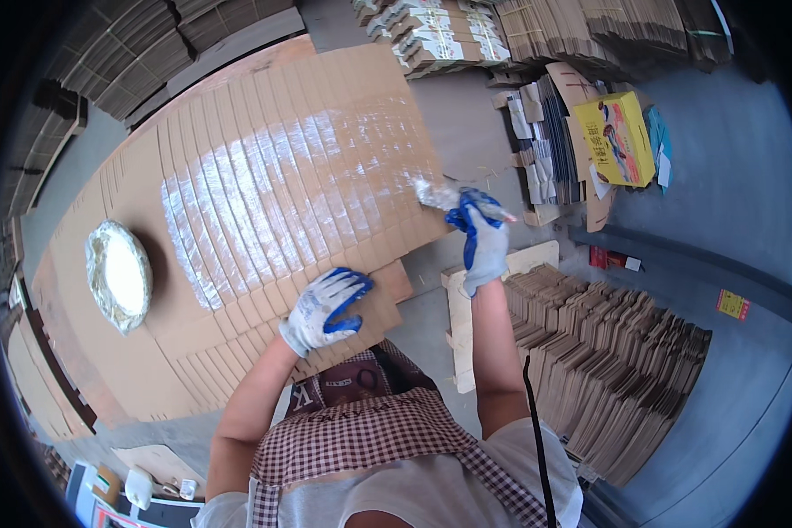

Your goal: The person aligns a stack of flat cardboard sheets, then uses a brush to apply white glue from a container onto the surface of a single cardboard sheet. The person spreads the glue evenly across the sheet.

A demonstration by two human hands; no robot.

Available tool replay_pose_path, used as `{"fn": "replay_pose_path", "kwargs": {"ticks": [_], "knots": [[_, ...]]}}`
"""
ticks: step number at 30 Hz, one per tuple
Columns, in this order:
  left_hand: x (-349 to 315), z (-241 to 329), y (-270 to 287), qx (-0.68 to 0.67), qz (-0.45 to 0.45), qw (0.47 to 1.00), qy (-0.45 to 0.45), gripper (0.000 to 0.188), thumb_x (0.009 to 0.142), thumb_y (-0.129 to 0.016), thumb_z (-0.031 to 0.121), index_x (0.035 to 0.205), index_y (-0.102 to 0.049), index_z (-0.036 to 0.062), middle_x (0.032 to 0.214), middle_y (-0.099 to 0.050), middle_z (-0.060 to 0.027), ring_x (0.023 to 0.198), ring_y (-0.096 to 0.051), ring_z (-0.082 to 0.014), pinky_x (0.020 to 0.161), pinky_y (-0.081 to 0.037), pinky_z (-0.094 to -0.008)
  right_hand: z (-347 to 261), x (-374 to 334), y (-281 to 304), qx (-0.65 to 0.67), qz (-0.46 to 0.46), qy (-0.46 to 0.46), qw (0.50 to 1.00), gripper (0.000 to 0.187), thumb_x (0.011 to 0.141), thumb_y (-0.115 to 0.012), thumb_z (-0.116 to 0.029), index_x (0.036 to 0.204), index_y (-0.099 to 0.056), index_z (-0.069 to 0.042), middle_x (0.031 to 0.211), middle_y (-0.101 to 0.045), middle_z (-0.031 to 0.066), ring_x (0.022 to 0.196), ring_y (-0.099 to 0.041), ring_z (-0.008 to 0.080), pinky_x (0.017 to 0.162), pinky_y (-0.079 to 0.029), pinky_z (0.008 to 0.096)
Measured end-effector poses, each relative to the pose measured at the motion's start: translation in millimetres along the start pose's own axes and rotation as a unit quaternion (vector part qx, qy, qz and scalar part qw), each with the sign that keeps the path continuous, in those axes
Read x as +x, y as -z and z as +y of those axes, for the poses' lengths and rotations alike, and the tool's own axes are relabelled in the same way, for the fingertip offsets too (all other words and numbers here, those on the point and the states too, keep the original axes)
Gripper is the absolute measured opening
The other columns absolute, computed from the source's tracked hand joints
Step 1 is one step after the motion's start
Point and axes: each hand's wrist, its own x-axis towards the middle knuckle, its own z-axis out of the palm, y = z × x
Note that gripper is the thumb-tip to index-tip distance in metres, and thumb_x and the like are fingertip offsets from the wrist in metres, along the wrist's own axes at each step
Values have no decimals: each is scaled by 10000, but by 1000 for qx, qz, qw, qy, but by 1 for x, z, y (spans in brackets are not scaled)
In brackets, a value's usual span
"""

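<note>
My right hand [484, 233], in a white and blue glove, is closed around a brush [433, 192] whose head looks wet and shiny. The brush is at the right edge of a row of overlapping cardboard sheets [180, 339]. A broad, glossy wet band [246, 194] runs across them. My left hand [327, 308], gloved alike, lies on the near edge of the sheets with its fingers stretched and the thumb apart. On the cardboard at the left stands a plastic-lined bowl [94, 268] holding a white substance [121, 280], perhaps glue.
Stacked folded cardboard [598, 352] stands to my right beside a wooden board [456, 308]. Beyond it sits a yellow box [620, 136] next to grey and white cardboard pieces [541, 141]. More bundled cardboard [123, 57] lines the far side. A white container [139, 487] is at lower left.
</note>
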Motion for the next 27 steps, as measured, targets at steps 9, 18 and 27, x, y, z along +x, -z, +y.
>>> {"fn": "replay_pose_path", "kwargs": {"ticks": [9,18,27], "knots": [[49,-23,-52,18,-74,996,-46,661,889,-671,493,1371,-564,53,1367,-578,-170,1295,-512,-371,1156,-350,-472,16,-22,-20,-388,-160,154,894,319,801,-785,-144,1081,-649,-72,1051,-665,127,935,-668,345,824,-538,390],[53,-18,-47,13,-77,996,-40,669,883,-671,489,1380,-561,56,1376,-572,-173,1304,-507,-371,1158,-349,-474,15,-39,-21,-469,-239,277,804,368,768,-808,-149,1099,-654,-107,1103,-647,118,1003,-654,335,884,-532,410],[49,-25,-52,35,-74,996,-36,654,884,-675,489,1356,-580,47,1373,-578,-180,1303,-511,-378,1148,-360,-476,6,-37,-11,-491,-192,319,787,394,772,-787,-169,1139,-651,-126,1156,-645,107,1022,-647,332,889,-530,429]]}}
